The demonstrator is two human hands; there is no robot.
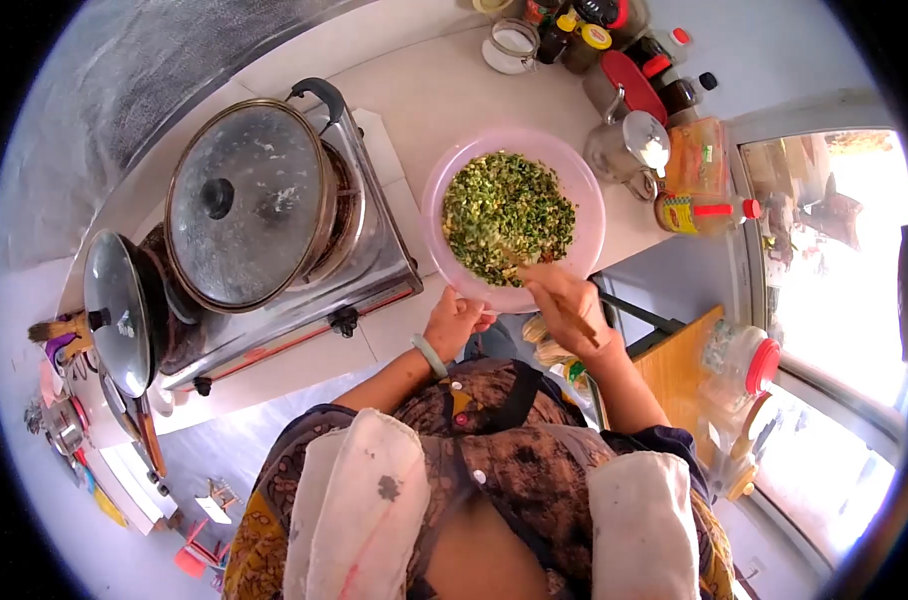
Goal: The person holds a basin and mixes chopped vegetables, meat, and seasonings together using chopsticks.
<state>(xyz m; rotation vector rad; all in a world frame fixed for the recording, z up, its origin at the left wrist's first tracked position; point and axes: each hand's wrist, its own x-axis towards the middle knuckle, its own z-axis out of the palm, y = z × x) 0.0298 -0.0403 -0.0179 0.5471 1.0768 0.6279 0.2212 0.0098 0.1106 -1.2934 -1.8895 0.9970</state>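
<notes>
While the left hand (452, 322) grips the near rim of a pink bowl (591, 215), its forearm angled inward, the right hand (571, 305) curls around a wooden utensil (514, 258) slanting into chopped greens (509, 210). The bowl sits on a pale counter (444, 75), between a stove (384, 240) and a metal pitcher (614, 155); a bracelet (429, 355) circles the left wrist.

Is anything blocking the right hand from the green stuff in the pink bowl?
Nothing that shows. The right hand is at the edge of the pink bowl, its wooden utensil reaching the chopped greens. The left hand holds the bowl, off to one side.
</notes>
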